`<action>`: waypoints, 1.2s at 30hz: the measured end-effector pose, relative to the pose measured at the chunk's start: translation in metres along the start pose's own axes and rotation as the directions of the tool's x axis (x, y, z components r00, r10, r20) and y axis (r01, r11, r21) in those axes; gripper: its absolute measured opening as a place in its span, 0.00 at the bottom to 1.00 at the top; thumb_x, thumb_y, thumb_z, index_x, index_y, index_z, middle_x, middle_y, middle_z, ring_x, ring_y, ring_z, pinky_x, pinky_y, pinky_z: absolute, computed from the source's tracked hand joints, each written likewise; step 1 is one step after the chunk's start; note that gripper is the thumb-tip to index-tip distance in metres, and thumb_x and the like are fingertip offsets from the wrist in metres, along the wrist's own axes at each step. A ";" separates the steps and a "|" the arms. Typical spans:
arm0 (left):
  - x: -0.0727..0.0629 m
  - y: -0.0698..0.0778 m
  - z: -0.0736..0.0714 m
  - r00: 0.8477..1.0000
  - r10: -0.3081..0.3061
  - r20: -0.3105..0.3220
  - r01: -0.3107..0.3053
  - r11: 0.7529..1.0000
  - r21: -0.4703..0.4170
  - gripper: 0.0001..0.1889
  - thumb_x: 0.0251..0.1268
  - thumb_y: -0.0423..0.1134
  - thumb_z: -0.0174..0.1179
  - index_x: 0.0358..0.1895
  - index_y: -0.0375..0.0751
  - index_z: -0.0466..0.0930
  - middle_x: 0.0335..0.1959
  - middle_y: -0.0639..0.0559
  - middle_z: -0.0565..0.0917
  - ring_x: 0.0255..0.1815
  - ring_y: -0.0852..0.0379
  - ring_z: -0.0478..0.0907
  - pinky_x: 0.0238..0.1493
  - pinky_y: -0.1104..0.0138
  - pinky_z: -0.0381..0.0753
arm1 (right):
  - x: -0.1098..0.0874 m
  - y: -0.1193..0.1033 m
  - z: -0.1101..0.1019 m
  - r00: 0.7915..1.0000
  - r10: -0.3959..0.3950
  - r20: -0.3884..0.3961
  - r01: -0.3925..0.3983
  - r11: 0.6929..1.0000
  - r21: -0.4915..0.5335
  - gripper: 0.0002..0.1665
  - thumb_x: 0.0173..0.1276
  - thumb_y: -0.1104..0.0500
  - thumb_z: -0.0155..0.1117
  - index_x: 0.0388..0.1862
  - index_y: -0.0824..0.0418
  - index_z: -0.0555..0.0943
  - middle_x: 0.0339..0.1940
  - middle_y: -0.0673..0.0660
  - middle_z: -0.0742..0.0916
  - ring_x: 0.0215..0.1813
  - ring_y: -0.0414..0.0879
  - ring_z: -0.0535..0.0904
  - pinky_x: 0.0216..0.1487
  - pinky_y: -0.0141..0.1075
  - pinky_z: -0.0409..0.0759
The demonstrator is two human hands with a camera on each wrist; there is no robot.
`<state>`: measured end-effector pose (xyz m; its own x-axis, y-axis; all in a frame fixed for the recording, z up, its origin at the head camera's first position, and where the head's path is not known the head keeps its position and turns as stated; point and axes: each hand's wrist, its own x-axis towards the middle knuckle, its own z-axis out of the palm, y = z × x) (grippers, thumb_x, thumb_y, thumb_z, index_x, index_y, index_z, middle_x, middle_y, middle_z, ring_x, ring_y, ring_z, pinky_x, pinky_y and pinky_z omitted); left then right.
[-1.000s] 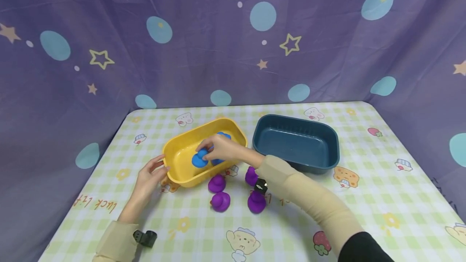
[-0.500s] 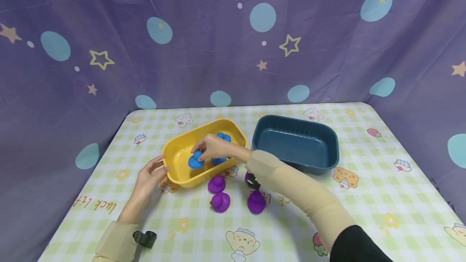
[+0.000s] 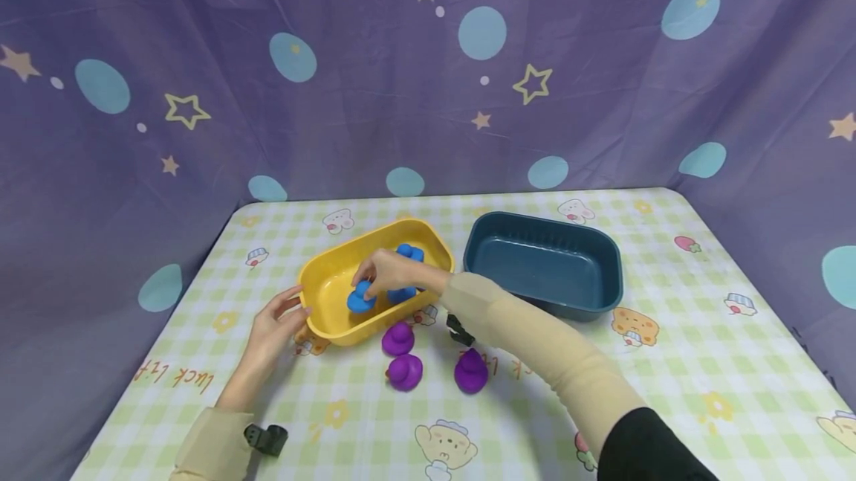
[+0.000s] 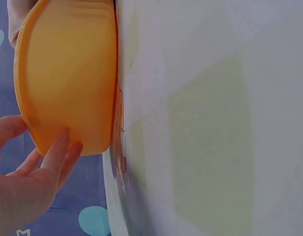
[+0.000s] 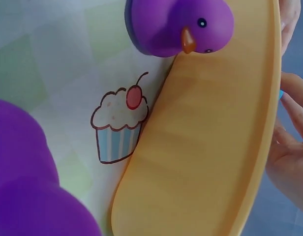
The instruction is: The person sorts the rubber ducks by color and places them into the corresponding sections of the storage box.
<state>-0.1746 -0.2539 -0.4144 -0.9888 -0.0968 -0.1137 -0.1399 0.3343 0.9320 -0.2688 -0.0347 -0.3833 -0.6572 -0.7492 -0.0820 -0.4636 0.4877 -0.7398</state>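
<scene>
My right hand (image 3: 388, 273) reaches into the yellow basin (image 3: 321, 262) and pinches a blue rubber duck (image 3: 360, 302) low over the basin floor. In the right wrist view, the basin wall (image 5: 205, 142) hides most of that duck. Further blue ducks (image 3: 410, 251) lie in the basin's right part, partly behind the hand. My left hand (image 3: 276, 321) touches the basin's left end. Its fairly straight fingers (image 4: 57, 150) rest against the outer wall, and one finger meets the rim in the left wrist view.
Purple rubber ducks (image 3: 404, 372) stand on the checked tablecloth (image 3: 361, 421) in front of the basin, with another purple duck (image 3: 471, 372) near my right sleeve (image 3: 535, 340). A dark teal basin (image 3: 545, 265) sits to the right. A patterned curtain (image 3: 374, 94) hangs behind the table.
My right hand has shifted slightly left with the blue duck, then lowered it a little. Its sleeve now covers a purple duck seen earlier. My left hand has stayed in place.
</scene>
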 end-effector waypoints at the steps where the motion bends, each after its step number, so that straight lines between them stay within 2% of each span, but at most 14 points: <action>1: 0.000 0.000 0.000 1.000 0.000 0.002 0.000 1.000 0.004 0.28 0.60 0.37 0.54 0.64 0.37 0.58 0.59 0.36 0.65 0.35 0.78 0.71 0.39 0.81 0.72 | 0.001 0.000 0.000 1.000 0.004 0.002 -0.004 1.000 -0.001 0.17 0.50 0.65 0.68 0.41 0.63 0.81 0.39 0.52 0.85 0.45 0.41 0.77 0.44 0.23 0.72; 10: 0.000 0.000 -0.001 1.000 0.010 0.006 -0.010 1.000 0.012 0.29 0.60 0.38 0.55 0.64 0.36 0.58 0.58 0.35 0.65 0.35 0.79 0.71 0.38 0.81 0.72 | 0.004 0.003 0.004 0.999 0.020 0.036 -0.019 1.000 -0.016 0.16 0.50 0.66 0.68 0.41 0.62 0.81 0.40 0.52 0.85 0.46 0.41 0.77 0.46 0.24 0.72; 20: 0.000 0.001 -0.001 1.000 -0.010 0.004 0.010 1.000 0.019 0.29 0.60 0.38 0.54 0.64 0.39 0.57 0.59 0.37 0.65 0.36 0.79 0.71 0.39 0.81 0.71 | 0.006 0.007 0.008 0.999 -0.003 0.039 0.006 0.997 -0.074 0.15 0.50 0.66 0.68 0.40 0.62 0.82 0.39 0.52 0.85 0.45 0.41 0.77 0.44 0.22 0.71; 36: 0.000 0.000 0.000 1.000 -0.004 0.002 0.004 1.000 0.007 0.29 0.60 0.37 0.55 0.64 0.37 0.58 0.59 0.36 0.65 0.35 0.79 0.71 0.39 0.81 0.72 | 0.007 0.009 0.010 0.998 0.002 0.062 0.006 0.992 -0.126 0.14 0.52 0.65 0.67 0.40 0.61 0.82 0.41 0.52 0.84 0.46 0.42 0.77 0.45 0.23 0.71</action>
<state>-0.1744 -0.2538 -0.4143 -0.9882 -0.0969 -0.1184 -0.1447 0.3408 0.9289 -0.2714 -0.0404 -0.3972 -0.6199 -0.7746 -0.1251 -0.5384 0.5359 -0.6504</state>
